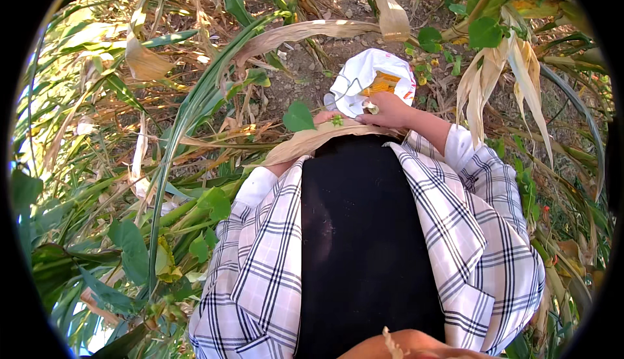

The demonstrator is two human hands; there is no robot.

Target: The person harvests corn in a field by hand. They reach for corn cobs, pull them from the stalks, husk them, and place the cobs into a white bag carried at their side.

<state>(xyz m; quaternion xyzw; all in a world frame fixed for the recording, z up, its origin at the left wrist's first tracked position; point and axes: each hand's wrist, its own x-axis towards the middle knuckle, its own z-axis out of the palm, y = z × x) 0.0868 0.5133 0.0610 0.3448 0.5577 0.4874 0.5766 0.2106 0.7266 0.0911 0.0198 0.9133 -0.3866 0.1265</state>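
Note:
A white plastic bag (353, 74) with red print gapes in front of me, and yellow-orange corn cobs (383, 83) show inside it. My right hand (390, 109) is at the bag's near rim, its fingers curled. A small pale piece, perhaps husk (371, 108), shows by those fingers; whether they grip it or the bag's rim is unclear. Close by on the left is my left hand (325, 117), mostly covered by a broad dry corn leaf (312, 139). A green sprig (337, 120) shows beside its visible fingers, and what it holds is hidden.
Bent green corn leaves (183, 115) arch across my left side. A long dry leaf (312, 30) spans above the bag. Dry husks (516, 61) hang at the right, near my forearm. Fallen stalks and vines (209, 208) crowd the left. Bare soil (312, 66) lies beyond.

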